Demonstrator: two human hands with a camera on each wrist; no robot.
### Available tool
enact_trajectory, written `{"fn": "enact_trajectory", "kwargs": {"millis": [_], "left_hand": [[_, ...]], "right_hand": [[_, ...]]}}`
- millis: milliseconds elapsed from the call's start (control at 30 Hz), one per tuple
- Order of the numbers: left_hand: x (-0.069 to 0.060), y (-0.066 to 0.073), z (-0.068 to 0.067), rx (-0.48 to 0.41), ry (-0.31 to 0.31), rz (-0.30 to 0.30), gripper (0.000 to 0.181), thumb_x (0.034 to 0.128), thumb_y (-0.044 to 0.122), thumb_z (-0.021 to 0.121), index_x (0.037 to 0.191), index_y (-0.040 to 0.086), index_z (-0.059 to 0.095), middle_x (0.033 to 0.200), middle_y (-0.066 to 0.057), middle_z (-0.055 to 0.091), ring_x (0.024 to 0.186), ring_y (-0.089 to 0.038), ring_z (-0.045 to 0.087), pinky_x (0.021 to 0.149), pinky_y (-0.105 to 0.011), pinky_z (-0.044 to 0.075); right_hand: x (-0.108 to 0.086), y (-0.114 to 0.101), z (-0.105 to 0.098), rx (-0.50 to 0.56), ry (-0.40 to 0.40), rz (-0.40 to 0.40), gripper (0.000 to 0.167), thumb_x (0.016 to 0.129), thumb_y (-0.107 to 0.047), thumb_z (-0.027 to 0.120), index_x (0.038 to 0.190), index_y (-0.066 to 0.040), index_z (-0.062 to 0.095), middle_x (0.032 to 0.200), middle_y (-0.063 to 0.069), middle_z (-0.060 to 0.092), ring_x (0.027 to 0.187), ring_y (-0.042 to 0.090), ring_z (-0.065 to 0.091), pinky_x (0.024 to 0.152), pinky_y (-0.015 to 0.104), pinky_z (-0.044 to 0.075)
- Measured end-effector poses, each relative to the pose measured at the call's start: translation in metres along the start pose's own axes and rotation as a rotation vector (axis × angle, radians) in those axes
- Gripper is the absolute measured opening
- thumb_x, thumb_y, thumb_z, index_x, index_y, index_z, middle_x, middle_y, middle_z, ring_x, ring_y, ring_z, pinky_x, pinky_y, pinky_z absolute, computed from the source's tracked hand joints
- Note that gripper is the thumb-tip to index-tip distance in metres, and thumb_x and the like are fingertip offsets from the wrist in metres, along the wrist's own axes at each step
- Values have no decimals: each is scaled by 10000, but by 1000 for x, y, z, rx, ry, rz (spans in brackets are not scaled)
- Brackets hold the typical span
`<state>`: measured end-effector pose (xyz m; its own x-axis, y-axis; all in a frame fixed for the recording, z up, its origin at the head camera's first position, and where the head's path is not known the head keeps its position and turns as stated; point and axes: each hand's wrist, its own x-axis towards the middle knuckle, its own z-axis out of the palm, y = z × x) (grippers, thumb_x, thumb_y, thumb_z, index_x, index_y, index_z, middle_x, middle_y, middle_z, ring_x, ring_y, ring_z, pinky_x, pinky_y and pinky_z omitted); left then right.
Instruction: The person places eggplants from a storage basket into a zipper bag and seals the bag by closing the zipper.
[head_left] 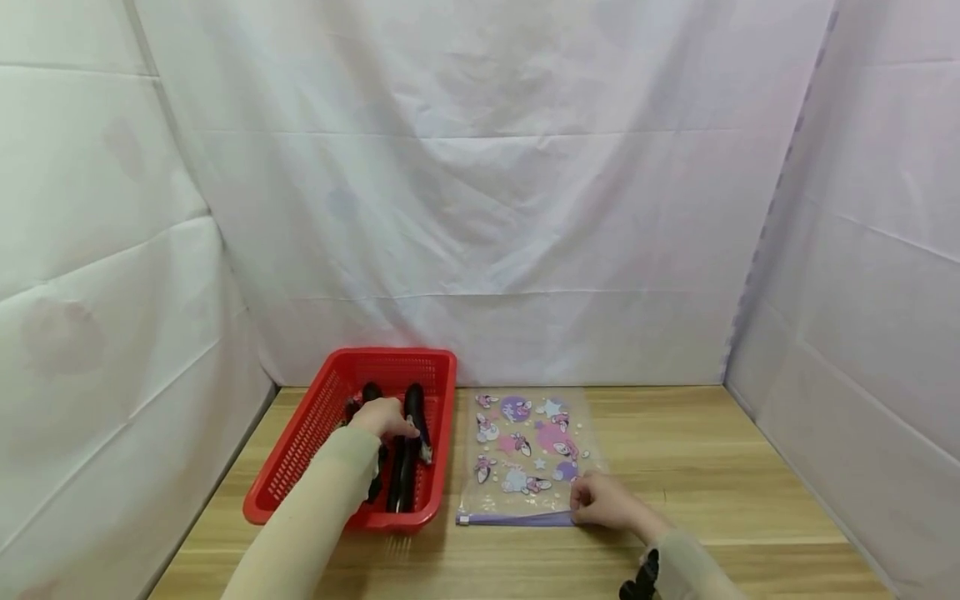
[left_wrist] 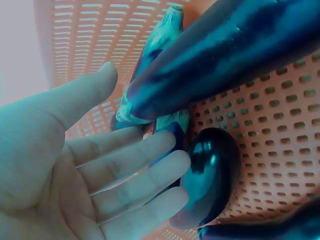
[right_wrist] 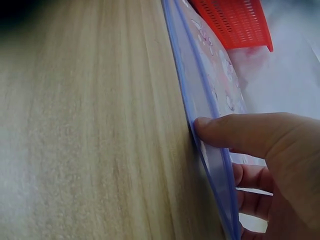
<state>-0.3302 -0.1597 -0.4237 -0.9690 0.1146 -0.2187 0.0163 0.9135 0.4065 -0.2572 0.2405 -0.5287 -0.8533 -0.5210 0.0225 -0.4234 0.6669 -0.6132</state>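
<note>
My left hand (head_left: 384,417) reaches into the red plastic basket (head_left: 444,392), above several dark eggplants (head_left: 407,479). In the left wrist view its fingers (left_wrist: 135,155) are extended and slightly bent, close beside a long eggplant (left_wrist: 220,57) and a rounded one (left_wrist: 212,175), gripping neither. A clear zip bag (head_left: 517,454) printed with cartoon figures lies flat right of the basket. At the near right corner my right hand (head_left: 606,502) pinches the bag's purple zip edge (right_wrist: 220,175), thumb on one side, fingers on the other. The zip strips stand somewhat apart there.
The white slider (head_left: 462,520) sits at the left end of the bag's zip. Wood-grain tabletop (head_left: 720,467) extends right of the bag. White cloth (head_left: 495,208) hangs behind the table and along both sides. A black strap (head_left: 642,575) is on the right wrist.
</note>
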Motion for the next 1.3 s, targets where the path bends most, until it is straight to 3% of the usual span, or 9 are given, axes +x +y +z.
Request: {"fn": "enact_trajectory", "kwargs": {"millis": [233, 467, 667, 833, 1000, 1300], "left_hand": [[3, 4, 4, -4, -25, -13, 284, 800, 272, 794, 854, 47, 631, 772, -96, 580, 691, -251, 550, 619, -386, 486], [10, 3, 9, -4, -40, -29, 434, 788, 249, 803, 1079, -31, 644, 999, -155, 625, 804, -269, 571, 675, -417, 530], [15, 0, 14, -114, -73, -74, 232, 805, 187, 788, 873, 11, 653, 811, -127, 609, 702, -266, 593, 601, -412, 542], [16, -1, 14, -187, -79, -80, 215, 807, 154, 782, 894, 6, 652, 790, -123, 611, 698, -277, 603, 585, -411, 534], [12, -4, 11, -246, -93, -72, 192, 817, 142, 771, 882, 10, 648, 786, -129, 613, 671, -274, 584, 560, -385, 506], [4, -15, 1, -256, -112, -4, 249, 838, 203, 745, 843, -3, 606, 738, -182, 619, 624, -301, 662, 582, -415, 561]], "right_hand": [[0, 2, 1, 7, -1, 3, 173, 737, -168, 772, 719, -190, 602, 748, -59, 477, 709, 87, 421, 625, 273, 356], [-1, 1, 1, 8, 2, 16, 188, 739, -190, 774, 725, -192, 586, 757, -46, 468, 709, 94, 414, 621, 273, 346], [-1, 2, 2, 10, 5, 27, 188, 738, -209, 770, 729, -197, 582, 764, -50, 455, 712, 98, 409, 622, 280, 339], [-2, 5, 3, 18, 17, 28, 187, 741, -217, 770, 734, -200, 584, 770, -55, 449, 713, 97, 409, 624, 279, 334], [-2, 6, 4, 42, 7, 47, 176, 756, -222, 765, 745, -199, 590, 790, -48, 453, 734, 112, 417, 642, 279, 342], [-2, 5, 2, 53, 5, 43, 186, 765, -229, 773, 751, -183, 593, 800, -34, 458, 750, 129, 418, 648, 287, 345]]}}
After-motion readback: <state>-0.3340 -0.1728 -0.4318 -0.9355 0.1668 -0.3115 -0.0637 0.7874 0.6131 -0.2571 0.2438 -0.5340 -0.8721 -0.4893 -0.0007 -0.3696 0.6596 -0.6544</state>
